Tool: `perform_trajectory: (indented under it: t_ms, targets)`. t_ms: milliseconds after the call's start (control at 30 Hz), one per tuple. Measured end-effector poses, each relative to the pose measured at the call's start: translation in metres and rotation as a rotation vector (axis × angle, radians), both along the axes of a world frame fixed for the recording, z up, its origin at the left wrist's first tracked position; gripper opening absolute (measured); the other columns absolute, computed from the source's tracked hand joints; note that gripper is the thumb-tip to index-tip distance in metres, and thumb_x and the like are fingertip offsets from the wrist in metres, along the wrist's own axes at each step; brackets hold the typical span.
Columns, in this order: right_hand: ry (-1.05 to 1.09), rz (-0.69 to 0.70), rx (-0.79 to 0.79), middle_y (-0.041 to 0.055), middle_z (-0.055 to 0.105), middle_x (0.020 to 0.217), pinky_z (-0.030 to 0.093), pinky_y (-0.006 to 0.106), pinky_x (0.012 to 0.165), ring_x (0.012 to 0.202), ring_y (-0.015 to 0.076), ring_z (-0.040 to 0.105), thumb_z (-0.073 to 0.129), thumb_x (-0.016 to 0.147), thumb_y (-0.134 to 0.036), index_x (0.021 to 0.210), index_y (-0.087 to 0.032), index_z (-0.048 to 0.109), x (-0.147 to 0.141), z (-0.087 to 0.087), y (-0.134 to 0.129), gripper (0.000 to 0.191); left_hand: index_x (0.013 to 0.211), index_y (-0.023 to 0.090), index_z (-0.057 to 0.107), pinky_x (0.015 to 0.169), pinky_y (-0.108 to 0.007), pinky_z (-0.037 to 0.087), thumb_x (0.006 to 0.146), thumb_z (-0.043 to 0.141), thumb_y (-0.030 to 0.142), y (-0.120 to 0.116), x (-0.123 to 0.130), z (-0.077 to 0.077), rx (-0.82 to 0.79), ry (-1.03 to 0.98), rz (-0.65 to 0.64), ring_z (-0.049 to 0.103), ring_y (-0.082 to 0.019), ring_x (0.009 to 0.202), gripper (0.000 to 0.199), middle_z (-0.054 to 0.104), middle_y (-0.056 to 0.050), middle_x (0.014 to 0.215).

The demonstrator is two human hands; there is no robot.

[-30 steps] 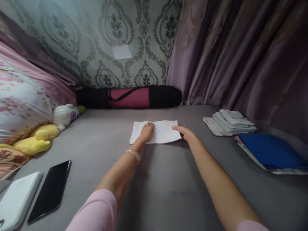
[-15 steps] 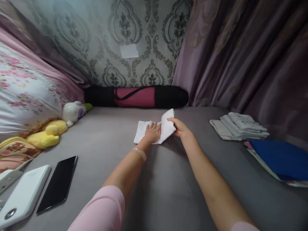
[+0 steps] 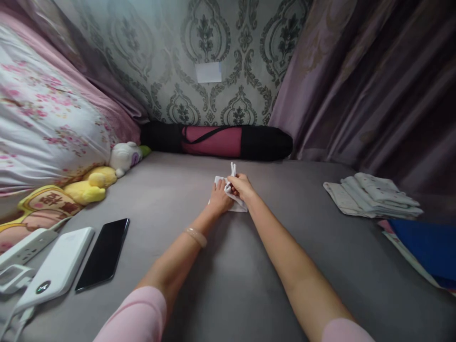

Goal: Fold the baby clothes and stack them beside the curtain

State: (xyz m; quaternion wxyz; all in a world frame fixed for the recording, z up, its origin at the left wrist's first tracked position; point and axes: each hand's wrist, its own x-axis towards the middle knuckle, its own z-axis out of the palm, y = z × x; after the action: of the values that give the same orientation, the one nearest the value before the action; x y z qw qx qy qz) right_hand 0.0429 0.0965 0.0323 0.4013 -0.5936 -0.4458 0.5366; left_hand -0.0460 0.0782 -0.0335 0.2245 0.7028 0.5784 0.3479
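Note:
A small white cloth (image 3: 240,206) lies partly folded on the grey sheet (image 3: 171,190), near the middle of the view. My left hand (image 3: 220,197) rests flat on its left part, fingers spread. Pinched in my right hand (image 3: 241,185) is the raised right part of the cloth, which stands up as a narrow fold beside and over the left fingers. The two hands are very close together. Part of the cloth is hidden under them.
Folded cloths (image 3: 381,194) and a blue fabric (image 3: 423,247) lie at the right. At the left are a phone (image 3: 103,254), a white power bank (image 3: 57,266), a power strip (image 3: 28,249) and plush toys (image 3: 89,187). A long bag (image 3: 213,141) lies along the wall.
My right hand has moved left with the cloth's raised part, bringing it over toward my left hand. My left hand stays on the cloth. The whole view has shifted slightly.

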Motion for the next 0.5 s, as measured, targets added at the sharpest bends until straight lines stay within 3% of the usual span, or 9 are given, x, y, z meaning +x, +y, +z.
perform_trajectory:
  t_ms: [67, 133, 200, 300, 400, 500]
  targets:
    - [-0.055, 0.015, 0.005, -0.0078, 0.043, 0.039, 0.026, 0.016, 0.034, 0.034, 0.0064, 0.037, 0.06, 0.073, -0.015, 0.07, -0.018, 0.055, -0.004, -0.006, 0.002, 0.007, 0.115, 0.017, 0.059, 0.113, -0.05, 0.02, 0.077, 0.06, 0.018, -0.008, -0.025, 0.0, 0.038, 0.232, -0.026, 0.03, -0.033, 0.138, 0.038, 0.044, -0.015, 0.142]
    - [-0.093, 0.033, 0.004, -0.0067, 0.045, 0.041, 0.032, 0.017, 0.037, 0.038, 0.0085, 0.044, 0.064, 0.07, -0.016, 0.073, -0.018, 0.058, -0.011, -0.013, 0.003, 0.007, 0.116, 0.018, 0.06, 0.109, -0.046, 0.031, 0.079, 0.056, 0.02, -0.012, -0.044, -0.004, 0.049, 0.301, -0.04, 0.041, -0.03, 0.13, 0.037, 0.047, -0.014, 0.139]
    - [-0.186, 0.057, 0.016, -0.0039, 0.051, 0.046, 0.04, 0.019, 0.043, 0.047, 0.0125, 0.054, 0.067, 0.068, -0.018, 0.077, -0.02, 0.061, -0.019, -0.02, 0.002, 0.01, 0.11, 0.018, 0.063, 0.103, -0.039, 0.04, 0.079, 0.055, 0.021, -0.011, -0.056, -0.009, 0.042, 0.181, -0.003, 0.052, -0.025, 0.12, 0.032, 0.054, -0.012, 0.131]
    - [-0.442, 0.096, 0.054, 0.0043, 0.065, 0.068, 0.051, 0.026, 0.061, 0.074, 0.022, 0.067, 0.065, 0.071, -0.026, 0.089, -0.022, 0.064, -0.03, -0.024, 0.0, 0.019, 0.09, 0.016, 0.069, 0.099, -0.034, 0.043, 0.083, 0.051, 0.025, -0.007, -0.064, -0.015, 0.035, -0.048, 0.157, 0.057, -0.022, 0.113, 0.021, 0.062, -0.011, 0.117]
    - [-0.64, 0.149, 0.061, 0.0129, 0.069, 0.101, 0.051, 0.034, 0.08, 0.1, 0.0289, 0.065, 0.059, 0.077, -0.033, 0.109, -0.019, 0.062, -0.037, -0.023, -0.002, 0.035, 0.081, 0.015, 0.069, 0.098, -0.035, 0.044, 0.092, 0.035, 0.029, -0.004, -0.065, -0.015, 0.04, -0.128, 0.286, 0.059, -0.021, 0.11, 0.038, 0.066, -0.012, 0.108]
    - [-0.711, 0.185, 0.063, 0.0177, 0.064, 0.117, 0.049, 0.037, 0.089, 0.11, 0.031, 0.061, 0.055, 0.081, -0.032, 0.119, -0.015, 0.057, -0.041, -0.024, -0.003, 0.042, 0.076, 0.015, 0.069, 0.097, -0.036, 0.045, 0.096, 0.027, 0.033, -0.004, -0.065, -0.013, 0.019, -0.183, 0.356, 0.061, -0.021, 0.103, 0.049, 0.069, -0.01, 0.098]
